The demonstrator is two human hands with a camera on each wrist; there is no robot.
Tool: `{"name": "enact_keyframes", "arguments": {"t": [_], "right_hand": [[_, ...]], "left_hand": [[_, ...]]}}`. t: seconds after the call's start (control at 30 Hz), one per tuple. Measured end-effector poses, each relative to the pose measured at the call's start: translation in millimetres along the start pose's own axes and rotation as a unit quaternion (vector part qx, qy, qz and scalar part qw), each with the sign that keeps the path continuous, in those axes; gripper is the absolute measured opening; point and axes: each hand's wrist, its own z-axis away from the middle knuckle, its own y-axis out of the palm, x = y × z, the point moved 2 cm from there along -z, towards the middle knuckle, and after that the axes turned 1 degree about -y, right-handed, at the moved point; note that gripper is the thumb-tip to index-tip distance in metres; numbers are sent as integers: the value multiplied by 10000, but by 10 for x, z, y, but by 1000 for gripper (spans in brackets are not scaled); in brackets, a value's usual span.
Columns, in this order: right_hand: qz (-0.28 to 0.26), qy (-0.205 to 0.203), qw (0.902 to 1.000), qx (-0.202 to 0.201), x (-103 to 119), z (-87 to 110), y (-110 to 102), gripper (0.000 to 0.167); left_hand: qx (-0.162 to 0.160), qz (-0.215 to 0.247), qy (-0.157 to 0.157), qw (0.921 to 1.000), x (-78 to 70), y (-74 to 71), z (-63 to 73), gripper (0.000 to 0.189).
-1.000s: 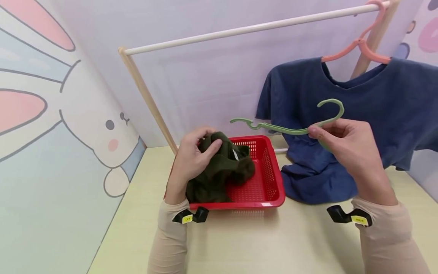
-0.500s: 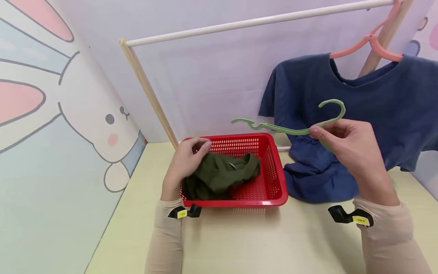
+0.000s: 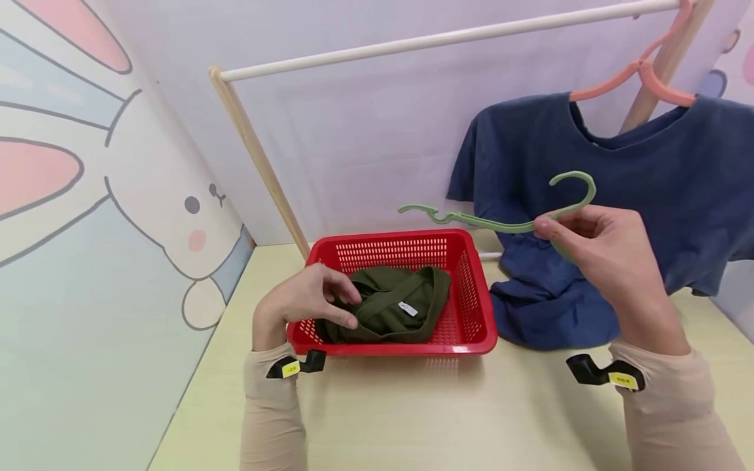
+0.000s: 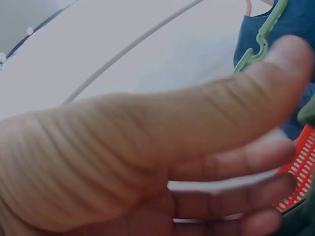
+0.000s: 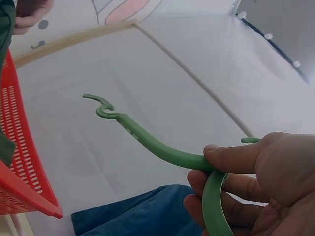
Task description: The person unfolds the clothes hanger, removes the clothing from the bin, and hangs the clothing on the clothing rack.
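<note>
My right hand pinches a green clothes hanger near the base of its hook, thumb on one side and fingers on the other. One arm of the hanger points left in the head view and also shows in the right wrist view. My left hand hovers over the left side of a red basket, thumb and fingers parted around nothing. Inside that basket lies a crumpled dark green garment with a white label facing up. The left wrist view shows the thumb apart from the fingers.
A blue T-shirt hangs on a pink hanger at the right of a rack with a white rail. Its lower part lies on the pale table beside the basket. A cartoon rabbit wall stands at left.
My left hand has let go of the green garment, which has dropped flatter into the basket with its label showing. That hand has moved left and down. The right hand still holds the hanger.
</note>
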Motion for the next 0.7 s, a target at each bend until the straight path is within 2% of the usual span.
{"name": "enact_keyframes", "arguments": {"t": [0.07, 0.17, 0.3, 0.4, 0.47, 0.53, 0.6, 0.7], "right_hand": [[-9, -3, 10000, -8, -6, 6, 5, 41], [-50, -35, 10000, -19, -14, 9, 13, 41], [-77, -83, 9999, -14, -10, 4, 28, 40], [-74, -96, 9999, 4, 0, 0, 43, 39], [-61, -84, 9999, 15, 4, 1, 48, 39], [-45, -83, 10000, 15, 7, 3, 50, 39], [-38, -89, 10000, 14, 7, 3, 49, 39], [-55, -123, 9999, -24, 4, 3, 47, 38]], "left_hand": [[264, -3, -179, 9995, -6, 33, -10, 29], [488, -144, -393, 9979, -5, 71, -20, 26], [573, -196, -431, 9972, -5, 106, -32, 22], [488, -162, -328, 9981, -13, 115, -39, 18], [293, -168, -138, 9993, -24, 97, -39, 16], [-61, -221, 181, 9996, -35, 66, -44, 12], [-566, -243, 472, 9970, -55, 27, -47, 10], [-1448, -164, 779, 9863, -92, -17, -67, 9]]}}
